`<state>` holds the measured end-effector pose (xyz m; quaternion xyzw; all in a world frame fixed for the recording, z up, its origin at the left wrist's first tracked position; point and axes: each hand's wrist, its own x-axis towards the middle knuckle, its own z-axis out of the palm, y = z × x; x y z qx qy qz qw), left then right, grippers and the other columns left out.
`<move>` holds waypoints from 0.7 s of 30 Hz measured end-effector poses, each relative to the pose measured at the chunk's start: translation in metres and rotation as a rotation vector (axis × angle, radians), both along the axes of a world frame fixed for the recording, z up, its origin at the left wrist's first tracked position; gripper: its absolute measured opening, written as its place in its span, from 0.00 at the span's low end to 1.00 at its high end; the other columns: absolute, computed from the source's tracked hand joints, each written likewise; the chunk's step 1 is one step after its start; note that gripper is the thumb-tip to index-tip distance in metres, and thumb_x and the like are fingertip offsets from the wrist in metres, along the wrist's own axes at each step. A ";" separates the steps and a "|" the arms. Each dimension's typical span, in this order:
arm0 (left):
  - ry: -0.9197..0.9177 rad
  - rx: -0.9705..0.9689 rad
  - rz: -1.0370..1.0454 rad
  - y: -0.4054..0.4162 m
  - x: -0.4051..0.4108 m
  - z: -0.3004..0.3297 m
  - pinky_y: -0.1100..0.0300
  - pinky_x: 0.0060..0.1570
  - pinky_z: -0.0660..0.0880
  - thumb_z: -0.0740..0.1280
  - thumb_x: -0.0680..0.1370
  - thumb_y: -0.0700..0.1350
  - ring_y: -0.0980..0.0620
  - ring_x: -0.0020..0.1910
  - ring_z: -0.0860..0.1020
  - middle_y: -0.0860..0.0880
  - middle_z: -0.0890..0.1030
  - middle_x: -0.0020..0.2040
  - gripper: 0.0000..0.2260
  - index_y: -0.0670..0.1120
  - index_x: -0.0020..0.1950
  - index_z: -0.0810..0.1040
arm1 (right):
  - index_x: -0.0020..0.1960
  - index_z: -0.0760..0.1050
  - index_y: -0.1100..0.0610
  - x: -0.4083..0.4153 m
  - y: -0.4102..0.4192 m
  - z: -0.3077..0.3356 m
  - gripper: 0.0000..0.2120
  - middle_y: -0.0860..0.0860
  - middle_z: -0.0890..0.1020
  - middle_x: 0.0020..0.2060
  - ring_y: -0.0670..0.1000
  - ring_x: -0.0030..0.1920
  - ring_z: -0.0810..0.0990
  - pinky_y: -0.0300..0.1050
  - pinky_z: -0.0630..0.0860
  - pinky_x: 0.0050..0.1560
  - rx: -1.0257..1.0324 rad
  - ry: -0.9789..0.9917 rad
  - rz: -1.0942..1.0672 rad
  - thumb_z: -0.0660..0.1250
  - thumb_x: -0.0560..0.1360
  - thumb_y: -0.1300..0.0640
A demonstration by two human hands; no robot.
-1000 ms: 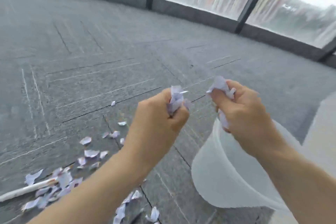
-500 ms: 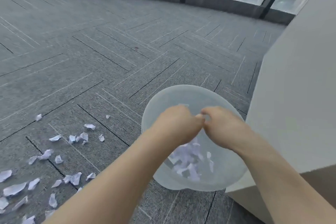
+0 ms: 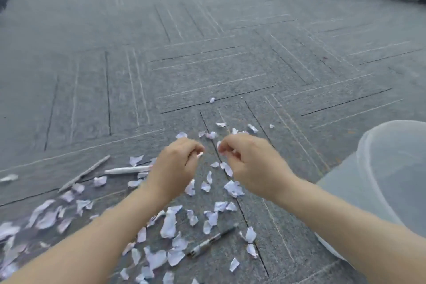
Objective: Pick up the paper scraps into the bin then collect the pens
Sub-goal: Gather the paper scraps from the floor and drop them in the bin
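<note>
Head view only. Left hand and right hand out over carpet, side by side, backs up, fingers curled loosely inward. Nothing clearly held in either; can't tell for sure, fingertips partly hidden and blurred.

Paper scraps all over the floor under and around both hands, thickest toward lower left, a few strays further out past the fingertips. Translucent bin at right edge, just beside right forearm, cut off by the frame. Contents not readable from here.

Pens on the floor among the scraps: white pen left of left hand, thin grey one further left, clear-barrel pen between the forearms.

Progress judgement: early. Most scraps not yet binned, no pens collected. Likely next: grab another handful near the hands, drop it in the bin. Pens come last.
</note>
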<state>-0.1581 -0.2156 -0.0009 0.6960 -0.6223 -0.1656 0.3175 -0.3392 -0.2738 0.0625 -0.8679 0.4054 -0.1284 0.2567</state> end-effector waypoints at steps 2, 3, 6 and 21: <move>-0.037 0.086 0.102 0.040 0.039 -0.036 0.54 0.51 0.73 0.58 0.75 0.41 0.48 0.49 0.77 0.48 0.80 0.47 0.11 0.45 0.50 0.80 | 0.61 0.74 0.50 0.031 0.006 -0.046 0.13 0.48 0.77 0.58 0.50 0.59 0.74 0.53 0.75 0.55 0.120 0.192 0.172 0.58 0.79 0.57; -0.050 0.116 0.157 0.061 0.055 -0.051 0.54 0.55 0.72 0.59 0.75 0.41 0.46 0.52 0.77 0.47 0.80 0.50 0.11 0.44 0.51 0.80 | 0.66 0.71 0.48 0.043 0.008 -0.068 0.16 0.48 0.73 0.65 0.52 0.65 0.70 0.54 0.73 0.60 0.175 0.300 0.247 0.58 0.79 0.56; -0.101 0.244 0.339 0.124 0.094 -0.087 0.53 0.63 0.65 0.61 0.78 0.44 0.45 0.63 0.71 0.46 0.77 0.62 0.14 0.44 0.62 0.77 | 0.74 0.60 0.44 0.072 0.015 -0.119 0.24 0.50 0.59 0.76 0.56 0.74 0.57 0.57 0.65 0.68 0.199 0.529 0.324 0.58 0.80 0.48; -0.240 0.426 0.415 0.186 0.154 -0.140 0.45 0.74 0.48 0.51 0.77 0.61 0.48 0.77 0.47 0.49 0.51 0.78 0.28 0.55 0.77 0.53 | 0.71 0.66 0.49 0.101 0.129 -0.200 0.25 0.46 0.62 0.74 0.47 0.74 0.57 0.53 0.61 0.73 0.171 0.158 0.384 0.55 0.77 0.40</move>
